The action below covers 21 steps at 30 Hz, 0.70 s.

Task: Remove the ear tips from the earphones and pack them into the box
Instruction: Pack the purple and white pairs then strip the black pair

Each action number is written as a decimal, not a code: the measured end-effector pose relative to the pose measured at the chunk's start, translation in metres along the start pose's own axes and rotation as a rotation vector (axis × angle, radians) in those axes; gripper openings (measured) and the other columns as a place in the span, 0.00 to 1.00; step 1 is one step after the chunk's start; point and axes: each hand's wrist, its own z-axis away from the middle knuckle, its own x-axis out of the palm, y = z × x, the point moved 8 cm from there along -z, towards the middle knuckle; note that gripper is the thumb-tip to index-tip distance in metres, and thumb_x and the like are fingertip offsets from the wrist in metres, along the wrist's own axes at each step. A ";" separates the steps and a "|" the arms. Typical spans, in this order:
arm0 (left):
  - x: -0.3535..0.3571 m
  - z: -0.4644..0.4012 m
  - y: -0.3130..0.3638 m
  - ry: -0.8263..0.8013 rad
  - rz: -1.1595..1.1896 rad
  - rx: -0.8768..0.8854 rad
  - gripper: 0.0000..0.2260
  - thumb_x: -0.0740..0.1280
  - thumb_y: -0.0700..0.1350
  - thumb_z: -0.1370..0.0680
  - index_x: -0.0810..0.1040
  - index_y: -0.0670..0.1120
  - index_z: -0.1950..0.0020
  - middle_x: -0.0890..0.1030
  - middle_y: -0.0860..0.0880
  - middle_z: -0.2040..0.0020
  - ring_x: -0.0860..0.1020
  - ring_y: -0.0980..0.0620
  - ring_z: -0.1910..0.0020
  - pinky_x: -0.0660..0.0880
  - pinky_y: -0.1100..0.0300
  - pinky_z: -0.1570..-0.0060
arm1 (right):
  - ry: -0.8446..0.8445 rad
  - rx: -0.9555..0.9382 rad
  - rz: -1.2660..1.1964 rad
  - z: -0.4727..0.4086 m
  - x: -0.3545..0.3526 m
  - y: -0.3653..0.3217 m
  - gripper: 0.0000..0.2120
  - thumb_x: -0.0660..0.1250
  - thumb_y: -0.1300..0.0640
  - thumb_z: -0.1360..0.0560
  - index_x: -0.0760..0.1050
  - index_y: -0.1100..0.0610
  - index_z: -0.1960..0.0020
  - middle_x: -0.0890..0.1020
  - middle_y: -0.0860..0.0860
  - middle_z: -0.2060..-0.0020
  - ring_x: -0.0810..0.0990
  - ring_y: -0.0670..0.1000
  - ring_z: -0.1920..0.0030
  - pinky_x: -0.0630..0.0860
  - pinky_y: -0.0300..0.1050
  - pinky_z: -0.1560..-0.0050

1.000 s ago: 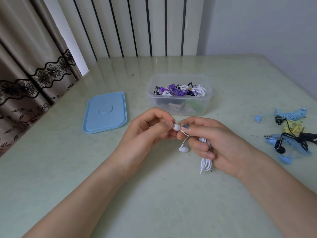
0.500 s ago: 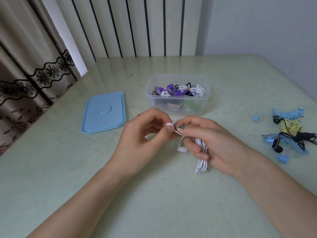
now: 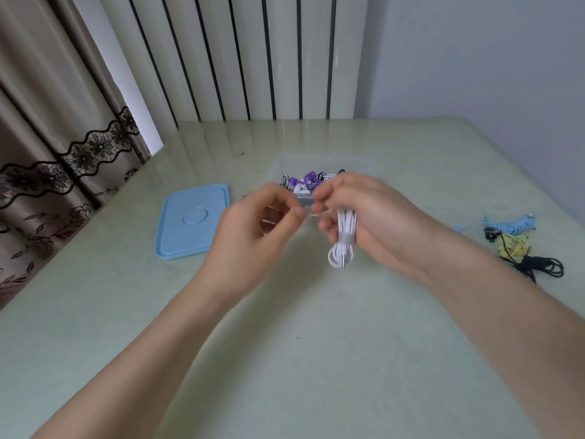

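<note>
Box (image 3: 364,166), 12 o'clock: part-filled. Right hand (image 3: 367,217) grips white earphones (image 3: 345,236); left hand (image 3: 262,223) fingers pinched, contents blurred. Unprocessed earphone pile (image 3: 512,239), 3 o'clock.

On the table (image 3: 316,359), the box (image 3: 364,164) is sitting near the far edge, the lid (image 3: 190,223) lying left of it, and bundled earphones (image 3: 519,239) lying by the right edge.

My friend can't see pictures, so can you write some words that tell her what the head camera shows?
Two bare hands meet above a pale green table: the right hand grips a bundled white earphone cable, and the left hand pinches at its end. Behind them sits an open clear box of earphones, with its blue lid lying to the left.
</note>
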 end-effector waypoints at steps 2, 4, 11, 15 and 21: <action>-0.010 -0.023 0.012 0.012 -0.034 0.015 0.04 0.70 0.43 0.20 0.79 0.49 0.55 0.82 0.52 0.63 0.82 0.48 0.62 0.79 0.53 0.59 | 0.057 -0.052 0.162 -0.016 -0.003 -0.033 0.09 0.63 0.61 0.33 0.73 0.60 0.53 0.79 0.60 0.59 0.75 0.55 0.65 0.73 0.50 0.61; -0.016 -0.052 0.021 0.039 -0.078 0.033 0.04 0.70 0.42 0.21 0.80 0.48 0.56 0.82 0.53 0.64 0.82 0.50 0.63 0.79 0.55 0.59 | 0.119 -0.113 0.403 -0.037 -0.008 -0.062 0.05 0.59 0.62 0.26 0.72 0.59 0.52 0.81 0.59 0.56 0.77 0.54 0.63 0.76 0.50 0.60; 0.018 -0.126 0.007 -0.098 -0.436 -0.005 0.03 0.70 0.45 0.23 0.77 0.50 0.56 0.79 0.56 0.64 0.80 0.53 0.62 0.74 0.60 0.59 | 0.179 -0.027 0.740 -0.093 -0.027 -0.060 0.09 0.53 0.59 0.24 0.68 0.58 0.46 0.77 0.58 0.55 0.79 0.58 0.55 0.80 0.56 0.54; 0.039 -0.136 -0.021 -0.231 -0.570 -0.074 0.03 0.68 0.42 0.23 0.77 0.50 0.55 0.80 0.52 0.58 0.78 0.47 0.56 0.70 0.59 0.58 | 0.148 0.025 0.915 -0.099 -0.035 -0.049 0.05 0.54 0.61 0.25 0.67 0.56 0.51 0.73 0.55 0.62 0.73 0.55 0.61 0.66 0.44 0.64; 0.048 -0.146 -0.035 -0.292 -0.662 -0.119 0.06 0.66 0.40 0.24 0.80 0.49 0.52 0.81 0.48 0.51 0.78 0.46 0.52 0.71 0.59 0.56 | 0.106 -0.191 1.178 -0.092 -0.034 -0.054 0.18 0.60 0.65 0.26 0.78 0.56 0.40 0.79 0.54 0.42 0.78 0.55 0.44 0.74 0.43 0.45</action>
